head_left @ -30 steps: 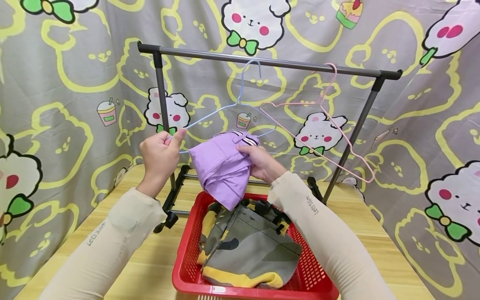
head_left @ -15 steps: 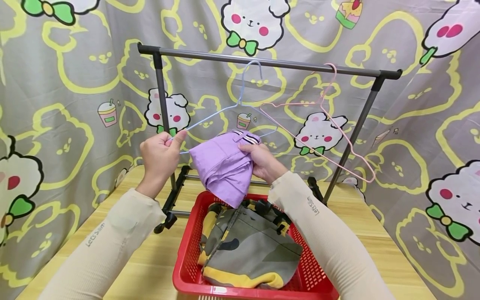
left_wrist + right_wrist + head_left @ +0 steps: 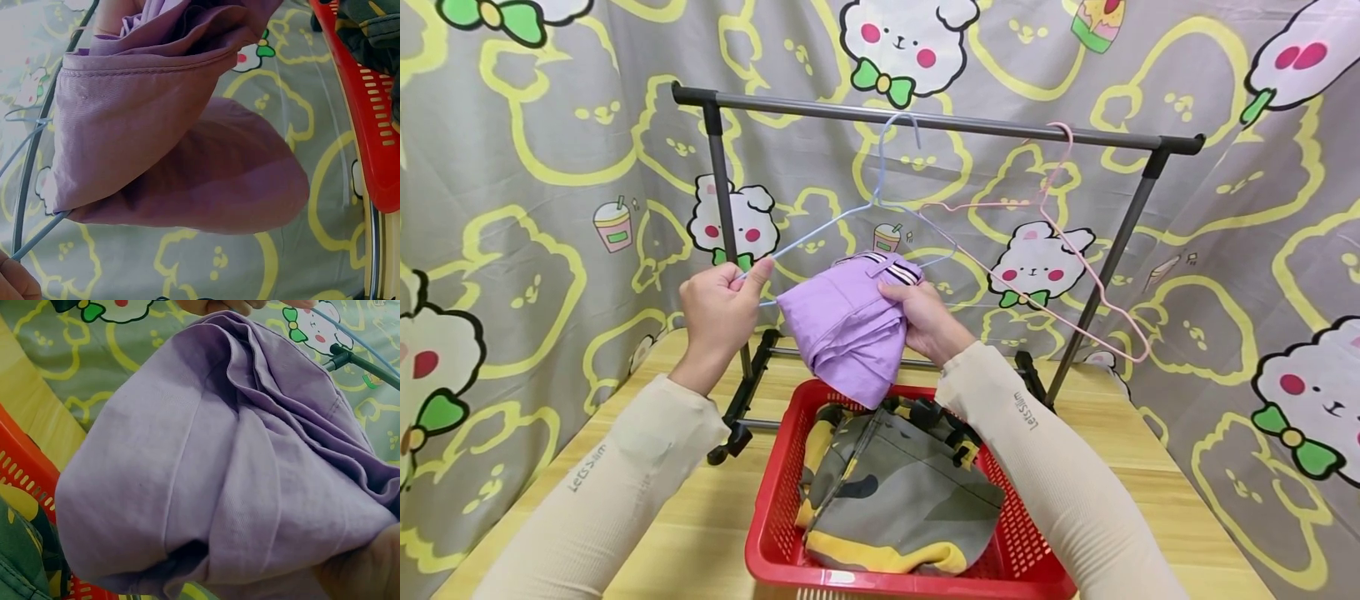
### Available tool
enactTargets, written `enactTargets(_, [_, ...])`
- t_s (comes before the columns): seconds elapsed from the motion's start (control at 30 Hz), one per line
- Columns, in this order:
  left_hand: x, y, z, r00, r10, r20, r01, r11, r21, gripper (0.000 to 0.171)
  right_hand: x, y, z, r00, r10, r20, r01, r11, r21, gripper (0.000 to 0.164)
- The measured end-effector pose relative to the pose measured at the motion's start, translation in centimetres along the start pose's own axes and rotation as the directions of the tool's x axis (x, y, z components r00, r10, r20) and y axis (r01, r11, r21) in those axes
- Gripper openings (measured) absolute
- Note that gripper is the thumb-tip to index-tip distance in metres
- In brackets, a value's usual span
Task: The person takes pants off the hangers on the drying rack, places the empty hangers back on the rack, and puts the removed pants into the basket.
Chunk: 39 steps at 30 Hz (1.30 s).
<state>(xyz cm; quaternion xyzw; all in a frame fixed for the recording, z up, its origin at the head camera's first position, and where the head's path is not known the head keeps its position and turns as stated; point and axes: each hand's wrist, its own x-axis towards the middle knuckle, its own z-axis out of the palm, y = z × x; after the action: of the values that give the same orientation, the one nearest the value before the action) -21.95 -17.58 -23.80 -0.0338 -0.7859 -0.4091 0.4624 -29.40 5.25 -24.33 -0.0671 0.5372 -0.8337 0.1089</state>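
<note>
A bunched pair of purple pants (image 3: 850, 325) with a striped waistband and a belt loop is held up above the red basket. My right hand (image 3: 928, 321) pinches the pants near the waistband, thumb on top. With curled fingers, my left hand (image 3: 718, 312) grips the left end of a blue wire hanger (image 3: 827, 227). The hanger's lower bar runs into the pants; in the left wrist view the hanger bar (image 3: 42, 236) enters at a fold's corner. Its hook overlaps the rack's rail. Folds of the pants (image 3: 206, 469) fill much of the right wrist view.
A grey clothes rack (image 3: 992, 127) stands on the wooden table (image 3: 700, 517), with a pink hanger (image 3: 1093, 271) on its rail at right. In front, a red basket (image 3: 767, 533) holds a grey and yellow camouflage garment (image 3: 910, 492). Patterned curtains surround the table.
The pants have shifted slightly up and to the right with my right hand, their lower tip rising a little above the basket. My left hand keeps its grip on the hanger.
</note>
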Motion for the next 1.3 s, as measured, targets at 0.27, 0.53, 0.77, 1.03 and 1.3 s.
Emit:
enactTargets(0.27, [0.0, -0.1, 0.1, 1.000, 0.023, -0.018, -0.023, 1.000, 0.013, 0.058, -0.2, -0.3, 0.0, 0.999, -0.031, 0.018, 0.030, 0.999, 0.025, 0.034])
enactTargets(0.53, [-0.2, 0.0, 0.4, 1.000, 0.028, 0.000, -0.028, 1.000, 0.013, 0.060, -0.5, -0.7, 0.0, 0.996, -0.065, 0.061, 0.061, 0.996, 0.068, 0.031])
enactTargets(0.77, [-0.3, -0.2, 0.5, 1.000, 0.012, -0.002, -0.012, 1.000, 0.002, 0.060, -0.8, -1.1, 0.2, 0.992, -0.076, 0.096, 0.069, 0.994, 0.079, 0.036])
enactTargets(1.03, [-0.4, -0.2, 0.5, 1.000, -0.005, 0.000, 0.005, 1.000, 0.009, 0.060, -1.0, -1.2, 0.0, 0.992, -0.088, 0.095, 0.081, 0.994, 0.080, 0.031])
enactTargets(1.3, [-0.2, -0.3, 0.6, 1.000, -0.010, -0.006, 0.010, 1.000, 0.020, 0.058, -1.3, -1.5, 0.0, 0.985, -0.129, 0.117, 0.120, 0.990, 0.080, 0.021])
